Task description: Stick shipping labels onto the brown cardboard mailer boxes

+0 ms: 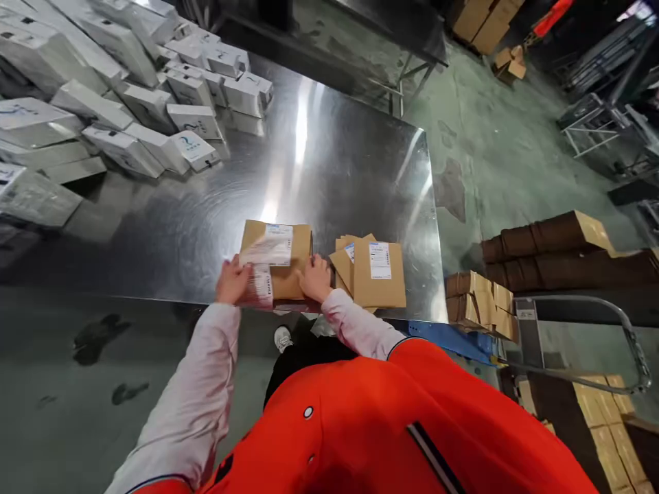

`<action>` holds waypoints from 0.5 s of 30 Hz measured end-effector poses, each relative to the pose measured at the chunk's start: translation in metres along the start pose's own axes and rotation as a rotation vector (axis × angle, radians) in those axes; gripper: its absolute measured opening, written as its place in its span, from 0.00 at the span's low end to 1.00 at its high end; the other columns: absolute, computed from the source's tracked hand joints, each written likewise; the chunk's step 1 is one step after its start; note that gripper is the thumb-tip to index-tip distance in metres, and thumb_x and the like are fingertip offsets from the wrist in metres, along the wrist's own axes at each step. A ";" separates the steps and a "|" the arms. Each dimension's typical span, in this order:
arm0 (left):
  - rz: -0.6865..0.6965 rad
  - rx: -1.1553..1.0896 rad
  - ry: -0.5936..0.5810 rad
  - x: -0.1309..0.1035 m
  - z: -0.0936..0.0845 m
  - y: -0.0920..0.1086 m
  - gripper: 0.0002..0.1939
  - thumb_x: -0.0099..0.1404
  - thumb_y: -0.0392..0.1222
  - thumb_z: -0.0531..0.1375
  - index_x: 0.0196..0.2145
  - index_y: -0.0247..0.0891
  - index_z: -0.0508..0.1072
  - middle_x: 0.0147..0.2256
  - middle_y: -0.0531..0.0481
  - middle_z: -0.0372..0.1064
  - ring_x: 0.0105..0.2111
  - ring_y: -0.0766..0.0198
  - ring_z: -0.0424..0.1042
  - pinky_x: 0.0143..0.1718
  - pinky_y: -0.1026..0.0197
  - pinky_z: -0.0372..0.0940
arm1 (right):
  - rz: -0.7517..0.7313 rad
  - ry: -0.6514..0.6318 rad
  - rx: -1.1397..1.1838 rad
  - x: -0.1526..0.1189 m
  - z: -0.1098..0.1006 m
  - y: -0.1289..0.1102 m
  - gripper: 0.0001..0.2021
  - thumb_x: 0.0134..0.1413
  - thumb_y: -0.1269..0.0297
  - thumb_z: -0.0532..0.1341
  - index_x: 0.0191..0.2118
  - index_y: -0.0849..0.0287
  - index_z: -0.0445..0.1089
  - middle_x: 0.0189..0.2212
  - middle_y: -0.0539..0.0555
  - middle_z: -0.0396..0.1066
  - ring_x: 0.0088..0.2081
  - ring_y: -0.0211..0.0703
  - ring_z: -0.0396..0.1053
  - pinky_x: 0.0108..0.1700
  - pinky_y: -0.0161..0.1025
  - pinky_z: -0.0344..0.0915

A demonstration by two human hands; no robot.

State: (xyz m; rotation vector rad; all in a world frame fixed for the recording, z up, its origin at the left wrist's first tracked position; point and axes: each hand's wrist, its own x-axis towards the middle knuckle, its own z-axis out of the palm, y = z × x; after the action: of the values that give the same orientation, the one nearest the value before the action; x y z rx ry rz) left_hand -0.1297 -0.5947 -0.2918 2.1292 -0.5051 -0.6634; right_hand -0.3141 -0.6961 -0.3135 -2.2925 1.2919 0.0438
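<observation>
Near the front edge of the metal table (340,178) lies a brown cardboard parcel (301,240) with white labels, directly in front of me. My left hand (234,280) grips its left side, where clear plastic and a second label show. At the parcel's right side, my right hand (315,276) has its fingers bent against the edge; the fingertips are partly blurred. Just right of that hand, a flat brown envelope (394,274) with a white label overlaps several others.
Many white boxes (193,147) stand crowded on the table's left part. Stacked brown cartons (478,302) and a cart with a metal handle (625,329) are beyond the table's right end. Another table (391,27) stands behind, across a gap.
</observation>
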 end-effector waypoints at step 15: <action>-0.384 -0.633 -0.419 -0.118 0.192 0.076 0.10 0.66 0.45 0.65 0.36 0.35 0.71 0.30 0.44 0.78 0.36 0.53 0.82 0.40 0.55 0.76 | 0.371 0.267 0.450 -0.030 -0.130 0.261 0.32 0.65 0.54 0.61 0.63 0.77 0.67 0.61 0.79 0.69 0.64 0.61 0.69 0.69 0.57 0.61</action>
State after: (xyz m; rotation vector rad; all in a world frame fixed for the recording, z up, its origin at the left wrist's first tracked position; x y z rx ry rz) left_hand -0.3491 -0.6869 -0.2964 1.4886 -0.0669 -1.3071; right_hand -0.5689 -0.8396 -0.2989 -1.7000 1.6526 -0.3985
